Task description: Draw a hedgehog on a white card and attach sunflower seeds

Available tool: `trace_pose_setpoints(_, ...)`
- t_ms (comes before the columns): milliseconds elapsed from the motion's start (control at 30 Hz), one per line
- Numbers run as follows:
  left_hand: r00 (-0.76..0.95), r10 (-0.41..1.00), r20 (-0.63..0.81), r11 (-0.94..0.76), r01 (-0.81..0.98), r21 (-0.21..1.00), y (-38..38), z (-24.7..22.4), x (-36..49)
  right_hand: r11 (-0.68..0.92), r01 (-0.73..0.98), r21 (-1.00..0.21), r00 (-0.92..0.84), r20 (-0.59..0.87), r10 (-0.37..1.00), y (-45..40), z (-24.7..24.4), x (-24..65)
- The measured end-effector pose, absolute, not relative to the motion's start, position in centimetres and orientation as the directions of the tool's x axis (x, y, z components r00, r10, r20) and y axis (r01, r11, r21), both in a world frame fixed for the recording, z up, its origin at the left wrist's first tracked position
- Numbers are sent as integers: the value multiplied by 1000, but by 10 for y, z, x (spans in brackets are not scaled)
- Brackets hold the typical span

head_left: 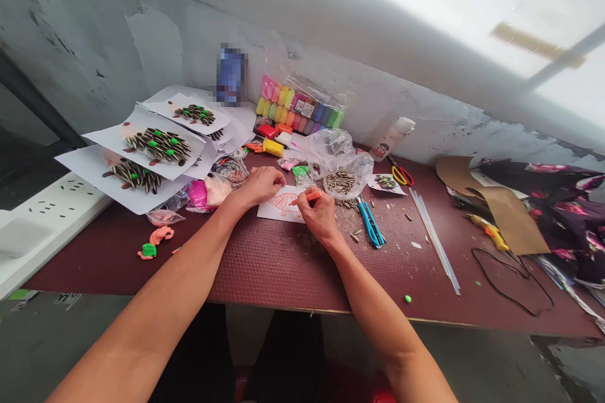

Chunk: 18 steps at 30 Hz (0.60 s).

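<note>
My right hand (319,215) grips an orange marker (305,198), its tip on a white paper sheet (278,211) that bears a red-orange outline drawing. My left hand (258,186) lies flat at the sheet's far edge, fingers spread and holding nothing. Just beyond the hands, striped sunflower seeds (339,181) fill a clear plastic bag. Loose seeds and shell bits (350,204) are scattered to the right of the sheet. Further left lie white sheets (158,151) with seed-and-clay hedgehog figures glued on.
Blue-handled scissors (371,221) and red-yellow scissors (401,175) lie on the maroon mat (302,283). Coloured modelling clay packs (297,107) stand by the wall. Glue sticks (435,239), a yellow glue gun (489,233), brown card (501,208) and floral fabric (553,201) occupy the right.
</note>
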<state>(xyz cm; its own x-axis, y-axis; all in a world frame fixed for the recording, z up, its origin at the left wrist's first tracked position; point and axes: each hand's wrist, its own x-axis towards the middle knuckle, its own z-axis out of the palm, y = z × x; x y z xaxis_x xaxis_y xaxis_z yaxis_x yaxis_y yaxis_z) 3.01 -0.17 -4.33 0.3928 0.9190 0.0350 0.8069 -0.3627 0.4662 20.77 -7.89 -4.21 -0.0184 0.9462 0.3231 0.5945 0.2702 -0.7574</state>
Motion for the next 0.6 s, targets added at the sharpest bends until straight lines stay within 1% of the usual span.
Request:
trace_pose_setpoints(167,403,915,31,-370,804,466,-1,-43,29,283,627,-725,-30,340,940,-77,-43,210)
trace_pose_setpoints(433,390,921,3,-346,811,471,-4,-39,31,299,627,-719,-60,339,939,-78,-44,207)
trace_pose_setpoints(600,390,921,15,-349,805,480,-3,-41,31,287,630,-722,-48,332,942,-78,-44,207)
